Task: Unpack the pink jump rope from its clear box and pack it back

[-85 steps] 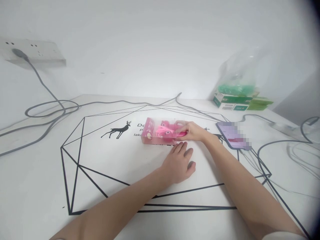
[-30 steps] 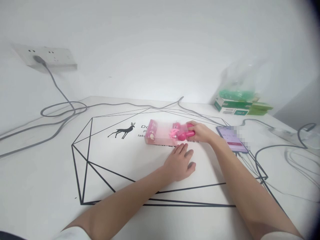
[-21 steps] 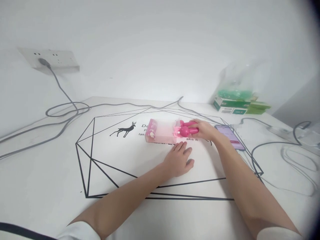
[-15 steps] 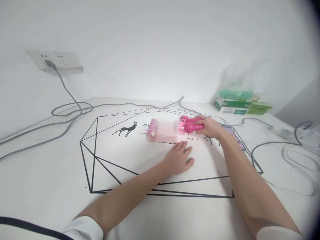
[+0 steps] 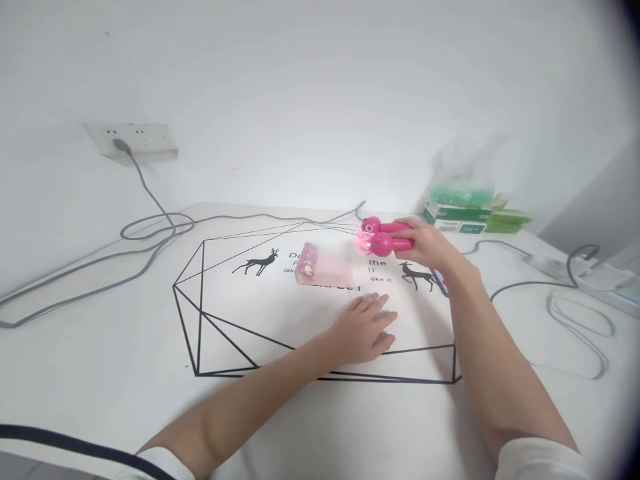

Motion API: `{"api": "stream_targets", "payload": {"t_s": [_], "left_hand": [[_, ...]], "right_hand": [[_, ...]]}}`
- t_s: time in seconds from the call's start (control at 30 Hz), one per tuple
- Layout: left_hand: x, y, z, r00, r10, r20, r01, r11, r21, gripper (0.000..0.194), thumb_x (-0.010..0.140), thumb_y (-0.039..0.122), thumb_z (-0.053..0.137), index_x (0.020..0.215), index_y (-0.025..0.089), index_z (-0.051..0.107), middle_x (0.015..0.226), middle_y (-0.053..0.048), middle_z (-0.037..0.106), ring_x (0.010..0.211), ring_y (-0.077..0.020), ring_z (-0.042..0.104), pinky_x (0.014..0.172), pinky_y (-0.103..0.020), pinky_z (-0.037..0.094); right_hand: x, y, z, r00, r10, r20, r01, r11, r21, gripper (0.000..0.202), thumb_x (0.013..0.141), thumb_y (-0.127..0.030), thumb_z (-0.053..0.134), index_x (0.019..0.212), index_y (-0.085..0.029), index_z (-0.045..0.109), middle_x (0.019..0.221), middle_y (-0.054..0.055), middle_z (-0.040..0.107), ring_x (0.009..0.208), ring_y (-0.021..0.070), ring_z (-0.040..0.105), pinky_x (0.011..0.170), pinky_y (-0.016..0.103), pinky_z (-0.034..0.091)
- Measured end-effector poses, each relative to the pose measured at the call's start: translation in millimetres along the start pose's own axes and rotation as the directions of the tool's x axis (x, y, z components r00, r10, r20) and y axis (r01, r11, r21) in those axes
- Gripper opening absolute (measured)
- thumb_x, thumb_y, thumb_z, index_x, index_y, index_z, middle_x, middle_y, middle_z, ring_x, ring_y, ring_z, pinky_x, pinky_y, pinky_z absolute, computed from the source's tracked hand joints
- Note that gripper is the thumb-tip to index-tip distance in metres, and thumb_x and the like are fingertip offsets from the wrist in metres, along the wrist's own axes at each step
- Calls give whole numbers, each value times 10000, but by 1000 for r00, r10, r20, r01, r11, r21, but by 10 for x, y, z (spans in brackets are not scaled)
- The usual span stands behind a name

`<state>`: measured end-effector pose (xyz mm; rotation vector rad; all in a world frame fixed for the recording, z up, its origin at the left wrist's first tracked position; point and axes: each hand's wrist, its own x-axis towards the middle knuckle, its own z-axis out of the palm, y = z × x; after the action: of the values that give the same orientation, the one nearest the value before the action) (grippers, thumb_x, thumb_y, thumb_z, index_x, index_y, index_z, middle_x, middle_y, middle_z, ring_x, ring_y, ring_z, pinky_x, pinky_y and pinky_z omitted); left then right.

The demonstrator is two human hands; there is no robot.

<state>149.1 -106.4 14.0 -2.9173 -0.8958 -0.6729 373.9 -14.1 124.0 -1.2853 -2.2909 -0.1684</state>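
Observation:
My right hand (image 5: 425,243) is closed around the two bright pink handles of a jump rope (image 5: 384,244). The handles have round heads pointing left, with light pink cord bunched beside them. They are held above the table, up and right of a pink see-through plastic box (image 5: 330,268). This box lies on its side, its printed purple-pink end facing left; its right end looks open, though glare blurs it. Just in front of the box, my left hand (image 5: 361,328) lies palm down on the table mat, fingers spread, holding nothing.
The white mat (image 5: 280,313) has black lines, deer and lettering. Green-and-white boxes (image 5: 457,217) with a clear bag (image 5: 463,177) stand at the back right. Grey cables (image 5: 150,230) run left and along the wall. A power strip (image 5: 550,268) lies right, and a phone-like object (image 5: 440,281) is partly behind my right arm.
My right hand has lifted the jump rope up, away from the box's right end. My left hand has drawn slightly back from the box. The view has shifted a little.

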Motion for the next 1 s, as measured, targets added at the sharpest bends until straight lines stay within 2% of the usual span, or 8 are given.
{"api": "stream_targets", "payload": {"t_s": [0.2, 0.33, 0.43, 0.53, 0.6, 0.67, 0.73, 1.0], "left_hand": [[20, -216, -585, 983, 18, -181, -43, 990, -134, 273, 955, 280, 466, 1150, 204, 641, 1353, -110, 588, 1305, -234, 514, 1069, -401, 454], [87, -469, -824, 881, -243, -405, 71, 916, -395, 245, 925, 262, 504, 1132, 216, 627, 1268, -96, 631, 1252, -226, 541, 1094, -444, 417], [185, -596, -813, 678, -657, -328, 215, 604, -767, 312, 912, 306, 547, 1218, 251, 569, 1359, -78, 554, 1284, -231, 508, 1076, -441, 431], [327, -661, -775, 551, -834, -10, 122, 93, -988, 411, 893, 370, 610, 1277, 270, 503, 1404, -90, 502, 1263, -239, 533, 1027, -426, 484], [420, -677, -772, 578, -800, 160, 28, -177, -984, 444, 888, 405, 625, 1279, 248, 485, 1377, -114, 517, 1203, -251, 579, 975, -433, 527], [492, -677, -763, 642, -740, 202, -20, -279, -960, 423, 891, 413, 630, 1243, 209, 513, 1330, -127, 548, 1171, -253, 597, 969, -424, 534], [538, -663, -717, 659, -733, 169, -62, -277, -959, 427, 903, 384, 628, 1271, 209, 501, 1308, -114, 564, 1176, -239, 595, 990, -398, 522], [619, -540, -483, 587, -809, 42, -247, -229, -942, 968, 812, 152, 717, 1518, 342, 83, 1301, -62, 567, 1181, -130, 596, 1025, -296, 500]], "right_hand": [[54, -184, -45, 999, -40, -25, 41, 999, 15, 322, 786, -300, 683, 1103, -295, 739, 1335, 41, 570, 1078, 303, 636, 924, 421, 520], [81, -257, -24, 996, -71, -50, 72, 997, 25, 303, 776, -260, 680, 1069, -295, 751, 1332, 38, 571, 1065, 297, 639, 922, 421, 525], [107, -301, 37, 997, -60, -52, 63, 997, 50, 362, 770, -271, 690, 1129, -299, 725, 1333, 39, 568, 1056, 288, 639, 910, 417, 529], [138, -345, 125, 998, -50, -30, 52, 997, 55, 377, 777, -283, 686, 1153, -297, 712, 1345, 44, 557, 1051, 281, 641, 890, 407, 533], [155, -379, 178, 998, -60, -18, 61, 997, 51, 358, 782, -281, 681, 1137, -306, 719, 1355, 40, 548, 1064, 276, 636, 886, 395, 530], [166, -424, 218, 998, -61, -18, 62, 997, 39, 351, 786, -283, 674, 1132, -320, 721, 1352, 32, 548, 1062, 272, 635, 868, 379, 530], [171, -474, 250, 999, -38, -21, 38, 999, 15, 357, 794, -292, 660, 1146, -325, 715, 1351, 32, 550, 1047, 273, 640, 825, 367, 534], [212, -562, 422, 996, 13, -91, -14, 1000, -19, 442, 806, -321, 655, 1247, -356, 661, 1366, 40, 543, 1078, 281, 623, 833, 395, 523]]}}
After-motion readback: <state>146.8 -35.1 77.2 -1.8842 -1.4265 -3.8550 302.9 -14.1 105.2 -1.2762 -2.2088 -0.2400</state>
